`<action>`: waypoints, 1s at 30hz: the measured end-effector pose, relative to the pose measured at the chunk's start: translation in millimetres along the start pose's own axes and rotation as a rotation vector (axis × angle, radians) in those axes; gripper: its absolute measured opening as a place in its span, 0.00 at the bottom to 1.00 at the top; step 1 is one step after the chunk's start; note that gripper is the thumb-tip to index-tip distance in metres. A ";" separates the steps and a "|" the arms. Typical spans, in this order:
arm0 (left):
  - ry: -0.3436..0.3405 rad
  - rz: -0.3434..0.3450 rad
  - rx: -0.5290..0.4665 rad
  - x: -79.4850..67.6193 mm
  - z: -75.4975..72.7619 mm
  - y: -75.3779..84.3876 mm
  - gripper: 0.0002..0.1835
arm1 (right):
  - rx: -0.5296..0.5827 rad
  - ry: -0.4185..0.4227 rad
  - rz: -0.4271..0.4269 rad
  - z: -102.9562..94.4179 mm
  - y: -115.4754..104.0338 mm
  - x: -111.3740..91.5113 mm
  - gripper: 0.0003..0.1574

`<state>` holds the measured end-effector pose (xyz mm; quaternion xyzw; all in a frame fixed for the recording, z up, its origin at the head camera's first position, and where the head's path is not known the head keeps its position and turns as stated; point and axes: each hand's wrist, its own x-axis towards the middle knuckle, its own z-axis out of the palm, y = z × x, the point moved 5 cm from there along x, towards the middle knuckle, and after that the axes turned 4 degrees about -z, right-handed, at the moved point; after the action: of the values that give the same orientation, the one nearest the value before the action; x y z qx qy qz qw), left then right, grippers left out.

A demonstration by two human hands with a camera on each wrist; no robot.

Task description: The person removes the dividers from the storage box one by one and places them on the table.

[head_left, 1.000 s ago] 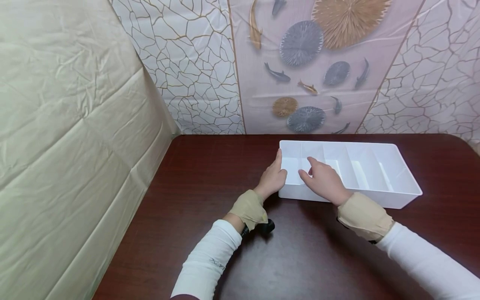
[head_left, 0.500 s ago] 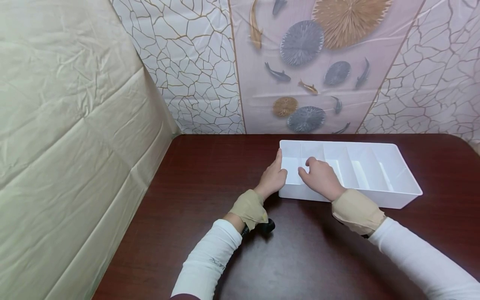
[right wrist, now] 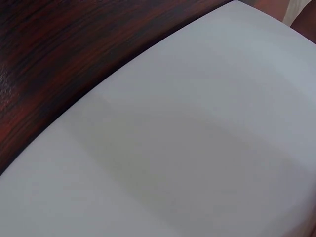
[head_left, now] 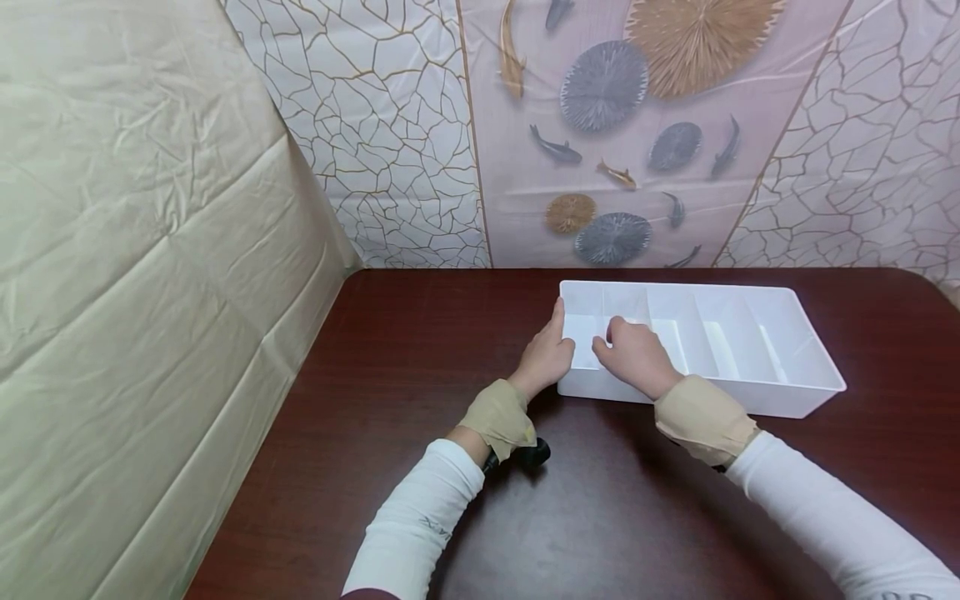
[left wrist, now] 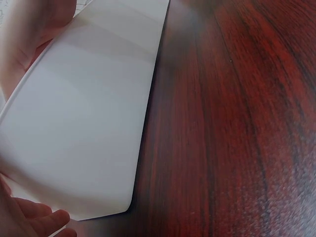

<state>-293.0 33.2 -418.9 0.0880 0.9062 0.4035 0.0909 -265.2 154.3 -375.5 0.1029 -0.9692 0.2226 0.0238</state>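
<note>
A long white divided tray point(head_left: 761, 400) lies on the table, its compartments side by side. My left hand point(head_left: 545, 354) holds its left end, index finger stretched along the outside and thumb over the rim. In the left wrist view, fingertips of that hand point(left wrist: 37, 217) show beside the tray's outer wall point(left wrist: 89, 113). My right hand point(head_left: 641, 358) reaches over the front rim with fingers bent, thumb and index beside the leftmost divider point(head_left: 602, 302). Its fingertips are partly hidden, so contact is unclear. The right wrist view shows mostly the tray's white front wall point(right wrist: 173, 123).
The dark red-brown wooden table point(head_left: 420, 350) extends to the left and in front of the tray. A patterned cloth point(head_left: 405, 150) hangs behind its back edge, and a beige cloth point(head_left: 150, 333) stands along the left. A black wrist device point(head_left: 534, 452) sits under the left wrist.
My right hand has shifted slightly left and its index finger has curled down towards the thumb. The left hand and the tray stay where they were.
</note>
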 end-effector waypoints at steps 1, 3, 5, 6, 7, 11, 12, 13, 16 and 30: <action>0.001 -0.003 0.001 -0.1 0.1 -0.1 0.35 | 0.000 0.000 -0.001 0.4 -0.2 0.3 0.16; 0.003 -0.005 0.001 -0.1 0.0 -0.2 0.35 | 0.001 -0.001 -0.002 1.3 -0.1 0.9 0.15; 0.004 -0.010 0.003 -0.3 0.2 -0.3 0.35 | 0.000 -0.002 -0.005 1.8 -0.3 1.3 0.15; 0.005 -0.012 0.004 -0.4 0.3 -0.4 0.35 | -0.002 -0.002 -0.007 2.0 -0.5 1.5 0.15; 0.006 -0.012 0.005 -0.5 0.3 -0.5 0.35 | -0.003 -0.002 -0.008 2.2 -0.5 1.7 0.15; 0.011 -0.010 0.010 -0.6 0.2 -0.3 0.35 | -0.003 -0.009 -0.001 3.4 -0.3 2.4 0.16; 0.011 -0.009 0.010 -0.5 0.2 -0.3 0.35 | -0.001 -0.011 0.003 3.8 -0.1 2.7 0.16; 0.011 -0.010 0.007 -0.5 0.0 -0.3 0.35 | 0.001 -0.013 0.007 4.1 0.2 2.8 0.16; 0.010 -0.008 0.013 -0.4 -0.5 0.1 0.35 | 0.007 -0.018 0.014 5.1 1.2 3.8 0.17; 0.020 0.004 0.025 0.1 0.2 0.7 0.35 | -0.008 -0.053 0.016 7.8 1.3 4.9 0.21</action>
<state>-293.0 33.8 -418.5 0.0870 0.9118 0.3934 0.0798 -270.3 151.0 -382.7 0.1010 -0.9712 0.2159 -0.0034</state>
